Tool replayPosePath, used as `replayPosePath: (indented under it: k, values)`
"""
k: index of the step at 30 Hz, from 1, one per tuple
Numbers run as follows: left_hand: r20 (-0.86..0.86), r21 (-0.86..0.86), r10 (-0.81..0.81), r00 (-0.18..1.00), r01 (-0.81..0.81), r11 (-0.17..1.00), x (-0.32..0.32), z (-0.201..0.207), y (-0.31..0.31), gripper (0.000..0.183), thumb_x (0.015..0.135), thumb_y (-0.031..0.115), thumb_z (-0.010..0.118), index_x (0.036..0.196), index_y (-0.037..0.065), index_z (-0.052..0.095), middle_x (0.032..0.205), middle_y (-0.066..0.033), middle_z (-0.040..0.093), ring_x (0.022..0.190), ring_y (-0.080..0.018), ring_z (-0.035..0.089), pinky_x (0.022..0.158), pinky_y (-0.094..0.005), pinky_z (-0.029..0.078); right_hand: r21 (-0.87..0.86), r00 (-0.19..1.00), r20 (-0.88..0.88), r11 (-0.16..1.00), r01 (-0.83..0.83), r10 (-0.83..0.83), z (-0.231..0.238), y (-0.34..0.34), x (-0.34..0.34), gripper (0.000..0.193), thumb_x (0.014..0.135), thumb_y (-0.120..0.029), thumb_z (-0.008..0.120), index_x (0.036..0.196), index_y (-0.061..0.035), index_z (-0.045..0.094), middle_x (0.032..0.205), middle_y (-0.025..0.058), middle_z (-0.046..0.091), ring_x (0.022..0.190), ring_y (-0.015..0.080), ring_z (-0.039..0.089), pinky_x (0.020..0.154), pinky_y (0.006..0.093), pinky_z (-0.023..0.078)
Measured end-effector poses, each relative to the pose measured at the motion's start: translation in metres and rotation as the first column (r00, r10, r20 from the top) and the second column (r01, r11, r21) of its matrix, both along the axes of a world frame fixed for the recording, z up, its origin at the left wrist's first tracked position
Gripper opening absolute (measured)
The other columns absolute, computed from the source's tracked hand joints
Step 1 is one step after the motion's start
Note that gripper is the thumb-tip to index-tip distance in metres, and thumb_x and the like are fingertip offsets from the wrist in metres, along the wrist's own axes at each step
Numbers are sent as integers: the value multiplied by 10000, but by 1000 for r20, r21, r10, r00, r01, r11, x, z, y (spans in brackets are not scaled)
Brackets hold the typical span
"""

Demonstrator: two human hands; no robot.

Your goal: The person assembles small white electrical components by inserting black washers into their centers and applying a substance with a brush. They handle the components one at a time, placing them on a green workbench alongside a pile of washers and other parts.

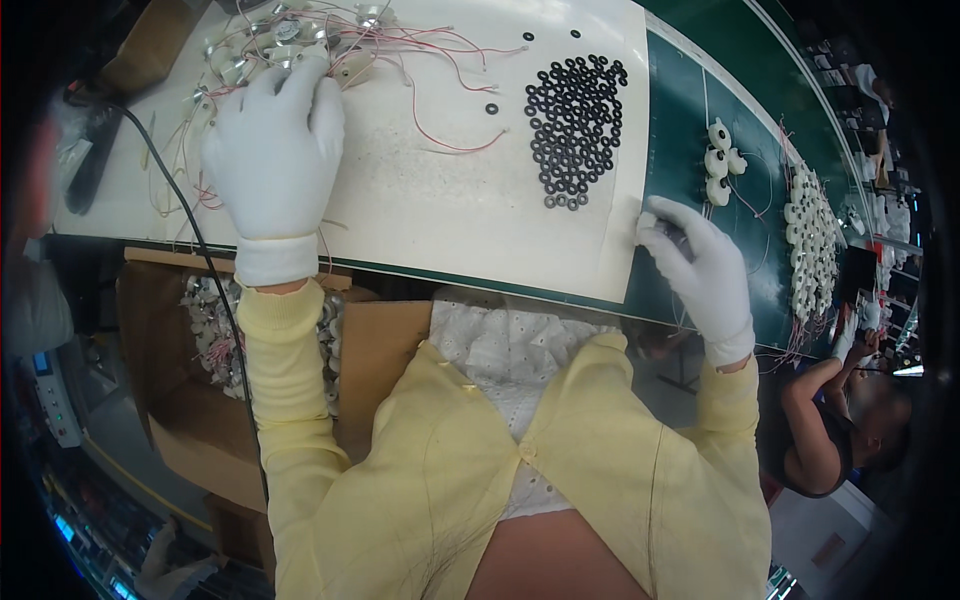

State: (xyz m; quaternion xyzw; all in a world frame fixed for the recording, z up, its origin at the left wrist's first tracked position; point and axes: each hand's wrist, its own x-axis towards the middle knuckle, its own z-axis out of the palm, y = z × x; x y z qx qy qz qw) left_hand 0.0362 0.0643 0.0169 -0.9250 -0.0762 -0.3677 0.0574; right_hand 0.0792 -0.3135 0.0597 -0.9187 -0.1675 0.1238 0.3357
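Note:
My left hand (275,165), in a white glove, lies palm down over the near edge of a pile of small round motors (288,32) with red and white wires. Its fingers stretch forward onto the pile with the thumb apart; the fingertips are partly hidden among the parts. At the right edge of the white sheet (430,215), my right hand (703,270), also gloved in white, is closed around a small grey-and-white part (674,238). Most of that part is covered by the fingers.
Many black rings (575,130) are spread on the sheet's right side. On the green mat (680,130) are several white motors (717,163) and a larger wired group (810,240). A black cable (190,215) crosses left. Below stands a cardboard box (385,365); another person (825,425) sits right.

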Motion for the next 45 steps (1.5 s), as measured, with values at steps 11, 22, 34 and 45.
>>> replayPosePath:
  k: [11, 22, 34, 45]
  values:
    - [7, -123, -120, 993, 120, 985, -17, -5, -19, 183, 825, 195, 732, 1007, 175, 730, 790, -24, 661, 807, -238, 645, 719, -388, 493, 188, 970, -171, 972, -139, 172, -6, 15, 18, 383, 944, -171, 709, 1283, -7, 638, 874, 30, 680, 698, 64, 553, 665, 234, 486]
    - [-12, -191, -138, 990, 133, 973, -37, -6, -38, 287, 819, 204, 749, 1104, 197, 722, 839, -5, 642, 1050, -283, 618, 932, -425, 401, 63, 932, 28, 930, -363, 362, -10, 24, 26, 369, 921, -100, 695, 1274, -19, 623, 948, 114, 708, 815, 197, 700, 740, 288, 545]
    - [-40, -316, -320, 947, 291, 903, -34, 3, -41, 228, 794, 126, 764, 1018, 105, 733, 855, -63, 623, 771, -253, 582, 690, -396, 440, -88, 902, 171, 918, -387, 397, -2, 38, 21, 335, 915, -126, 694, 1229, -25, 637, 928, 126, 727, 811, 289, 717, 732, 339, 557]
    - [-25, -312, -307, 951, 284, 907, -33, -12, -50, 313, 837, 123, 720, 1145, 75, 695, 908, -96, 646, 888, -307, 614, 771, -419, 483, -407, 804, 347, 850, -335, 483, 4, 45, -2, 261, 894, -247, 734, 1083, -82, 661, 724, 89, 678, 591, 305, 646, 561, 392, 509]
